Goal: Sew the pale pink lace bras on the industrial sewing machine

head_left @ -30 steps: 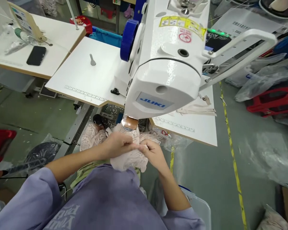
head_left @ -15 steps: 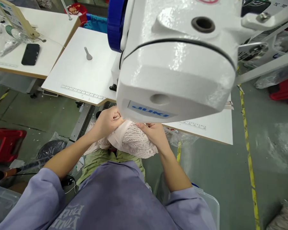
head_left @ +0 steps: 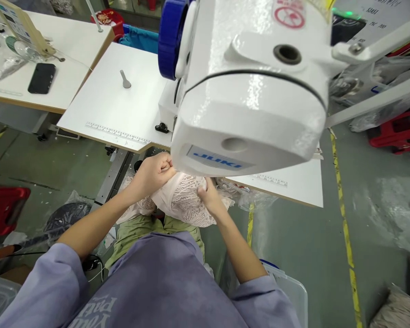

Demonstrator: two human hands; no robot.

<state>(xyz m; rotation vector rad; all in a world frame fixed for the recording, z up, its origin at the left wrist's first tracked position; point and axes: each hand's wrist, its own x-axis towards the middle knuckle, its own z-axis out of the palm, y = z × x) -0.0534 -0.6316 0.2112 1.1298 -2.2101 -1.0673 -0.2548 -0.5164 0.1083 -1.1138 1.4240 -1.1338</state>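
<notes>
A pale pink lace bra (head_left: pixel 184 196) with rounded cups hangs over the front of the sewing table, above my lap. My left hand (head_left: pixel 154 172) pinches its upper edge beside the head of a white sewing machine (head_left: pixel 246 114). On the right side of the lace, my right hand (head_left: pixel 212 197) grips the fabric between thumb and fingers. The machine head hides the needle area and part of the bra's upper edge.
The white table top (head_left: pixel 123 105) carries a ruler strip (head_left: pixel 118 132) and a grey knee-high-shaped lever (head_left: pixel 125 79). A phone (head_left: pixel 42 78) lies on the neighbouring table. Red stools (head_left: pixel 5 207) and a clear plastic bin (head_left: pixel 290 291) stand around me.
My right hand has moved slightly left and down along the lace, away from the machine head. My left hand keeps its pinch. The camera view has shifted a little.
</notes>
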